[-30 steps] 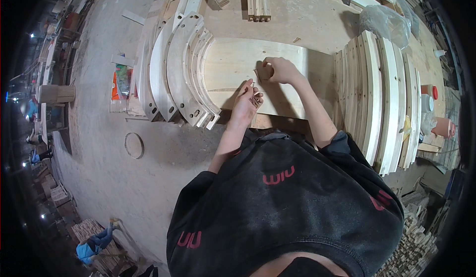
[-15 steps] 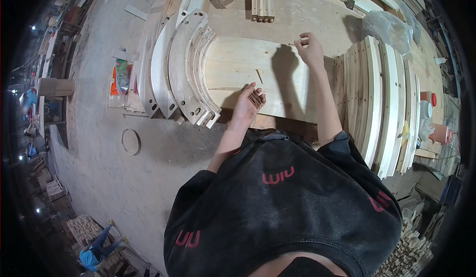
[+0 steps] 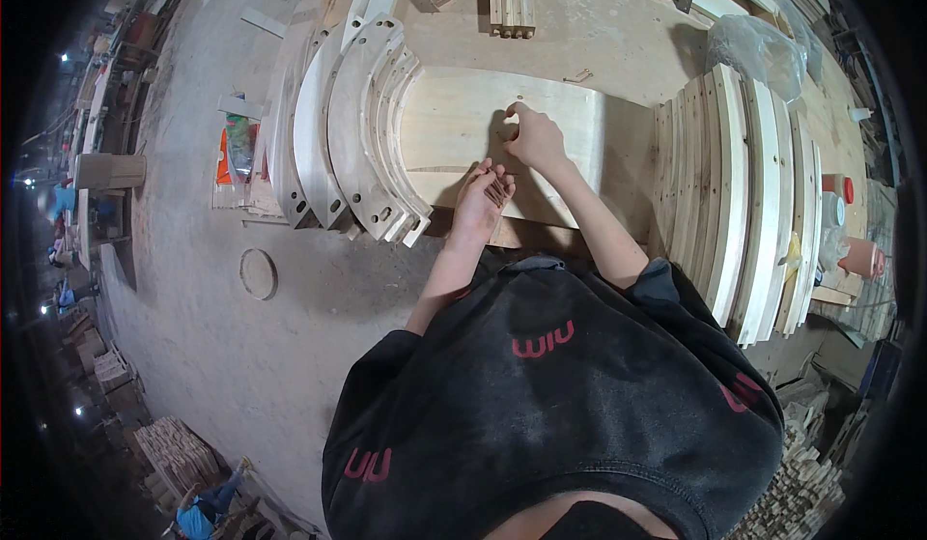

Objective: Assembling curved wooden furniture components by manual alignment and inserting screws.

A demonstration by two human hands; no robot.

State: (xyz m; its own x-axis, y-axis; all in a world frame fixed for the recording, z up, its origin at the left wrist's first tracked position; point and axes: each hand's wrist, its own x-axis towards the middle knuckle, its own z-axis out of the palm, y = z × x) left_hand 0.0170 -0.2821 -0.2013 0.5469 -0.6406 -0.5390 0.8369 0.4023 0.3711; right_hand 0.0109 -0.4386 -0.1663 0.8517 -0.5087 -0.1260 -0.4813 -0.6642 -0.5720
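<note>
My left hand [image 3: 481, 202] is curled, palm up, around a bunch of thin brown screws [image 3: 495, 190]. It sits over the near edge of a pale wooden board [image 3: 570, 120]. Just beyond it, my right hand [image 3: 537, 142] hovers low above the same board with forefinger and thumb apart. I make out nothing between those fingers. The spot under them is partly hidden by the hand and its shadow. A few loose screws [image 3: 578, 75] lie near the board's far edge.
Curved wooden parts with drilled holes [image 3: 362, 134] stand stacked at the left. Upright wooden slats [image 3: 724, 202] line the right, with a clear plastic bag [image 3: 758, 55] and bottles [image 3: 862, 258] beyond. A slat bundle [image 3: 512, 4] lies ahead. A round disc [image 3: 258, 274] rests on the floor.
My right hand has come back leftward and nearer, from the board's far right edge to beside my left hand. The screw lying mid-board is now out of sight. My left hand has barely moved.
</note>
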